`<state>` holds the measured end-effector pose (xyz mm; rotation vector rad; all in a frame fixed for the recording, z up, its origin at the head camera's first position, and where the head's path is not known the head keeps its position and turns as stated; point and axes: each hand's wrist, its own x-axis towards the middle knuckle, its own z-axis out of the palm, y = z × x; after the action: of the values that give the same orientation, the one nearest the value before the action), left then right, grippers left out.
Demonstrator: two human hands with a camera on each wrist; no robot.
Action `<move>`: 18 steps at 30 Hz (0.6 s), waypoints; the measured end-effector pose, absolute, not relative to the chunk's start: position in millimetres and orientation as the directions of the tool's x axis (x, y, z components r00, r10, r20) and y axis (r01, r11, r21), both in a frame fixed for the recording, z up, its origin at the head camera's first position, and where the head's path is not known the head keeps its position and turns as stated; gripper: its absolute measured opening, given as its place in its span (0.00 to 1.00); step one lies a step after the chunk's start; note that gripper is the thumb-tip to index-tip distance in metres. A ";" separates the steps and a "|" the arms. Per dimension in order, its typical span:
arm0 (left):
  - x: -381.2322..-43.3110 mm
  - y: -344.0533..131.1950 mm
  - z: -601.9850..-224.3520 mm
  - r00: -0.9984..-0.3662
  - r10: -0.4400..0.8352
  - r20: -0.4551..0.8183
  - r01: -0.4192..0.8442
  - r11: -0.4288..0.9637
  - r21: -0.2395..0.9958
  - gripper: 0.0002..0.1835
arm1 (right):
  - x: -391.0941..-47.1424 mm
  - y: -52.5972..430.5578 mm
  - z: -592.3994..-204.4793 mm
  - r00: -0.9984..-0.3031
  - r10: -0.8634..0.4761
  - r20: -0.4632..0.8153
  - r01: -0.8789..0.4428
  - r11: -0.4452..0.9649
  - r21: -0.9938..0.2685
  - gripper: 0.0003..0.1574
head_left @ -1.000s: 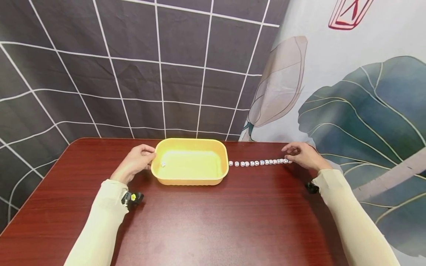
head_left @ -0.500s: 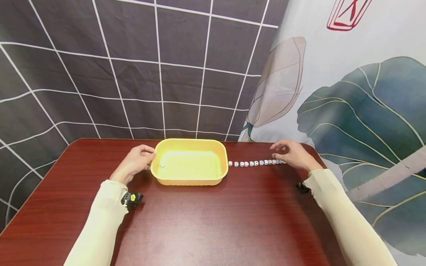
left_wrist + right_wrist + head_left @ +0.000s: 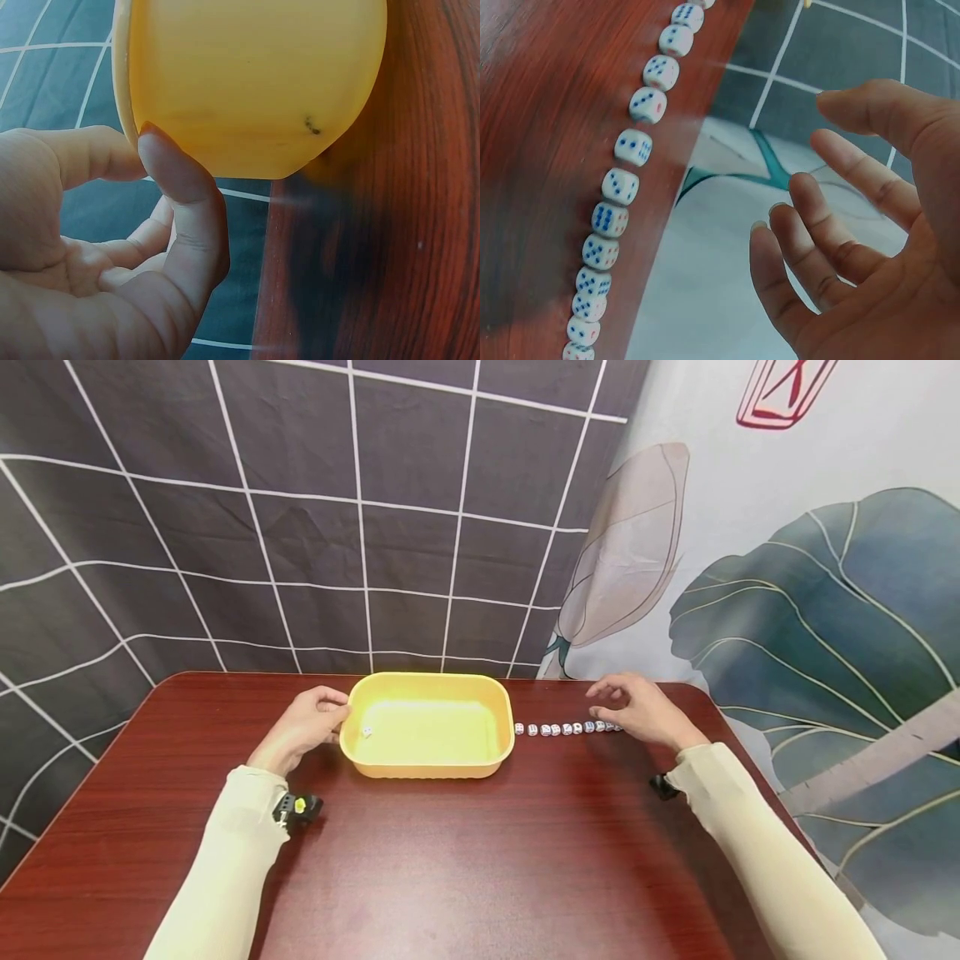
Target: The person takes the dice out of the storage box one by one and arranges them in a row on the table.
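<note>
My left hand (image 3: 303, 727) pinches the left rim of a yellow plastic tub (image 3: 427, 771). In the left wrist view the thumb (image 3: 184, 176) presses its outer wall and the index finger lies at the rim. One white die (image 3: 367, 732) sits at the left inside the tub. From the tub's right side, a row of several white dice (image 3: 556, 729) runs rightward along the table. My right hand (image 3: 637, 710) is over the right part of this row, hiding the dice at that end. In the right wrist view its fingers (image 3: 810, 262) are loosely bent and hold nothing.
The dark red wooden table (image 3: 465, 860) meets a grey cloth with white grid lines (image 3: 405, 552) at the back. A pale curtain with a leaf print (image 3: 810, 610) hangs along the right edge. A black wrist camera (image 3: 298, 808) sits on the left sleeve.
My right hand has moved left along the dice row, covering dice that showed before. The left hand, the tub and the die in it have stayed put.
</note>
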<state>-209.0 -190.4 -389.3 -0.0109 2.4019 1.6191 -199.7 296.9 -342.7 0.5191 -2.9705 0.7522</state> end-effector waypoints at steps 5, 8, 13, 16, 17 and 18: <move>-208.3 -190.0 -388.1 -0.971 0.128 -0.204 -0.141 0.385 0.912 0.21 | -198.5 287.7 -340.1 -0.938 -0.323 0.130 -0.345 0.817 -0.462 0.13; -208.1 -190.1 -387.5 -0.971 0.132 -0.201 -0.138 0.376 0.916 0.21 | -198.1 281.3 -339.5 -0.936 -0.327 0.133 -0.350 0.810 -0.471 0.13; -207.2 -190.2 -386.6 -0.970 0.135 -0.200 -0.138 0.369 0.919 0.21 | -199.5 270.5 -340.5 -0.930 -0.338 0.145 -0.365 0.803 -0.471 0.13; -207.0 -190.0 -386.9 -0.970 0.138 -0.202 -0.140 0.366 0.920 0.21 | -200.3 264.2 -340.8 -0.927 -0.342 0.150 -0.372 0.799 -0.473 0.13; -207.1 -190.2 -387.4 -0.969 0.139 -0.202 -0.140 0.364 0.921 0.21 | -200.3 261.9 -340.7 -0.927 -0.344 0.150 -0.373 0.795 -0.478 0.13; -207.0 -190.5 -387.6 -0.969 0.141 -0.203 -0.140 0.363 0.921 0.21 | -200.3 259.4 -340.3 -0.926 -0.347 0.151 -0.375 0.794 -0.479 0.13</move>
<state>-207.0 -190.5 -387.6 0.0014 2.3784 1.6451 -200.3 259.4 -340.3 0.5887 -2.9227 0.7985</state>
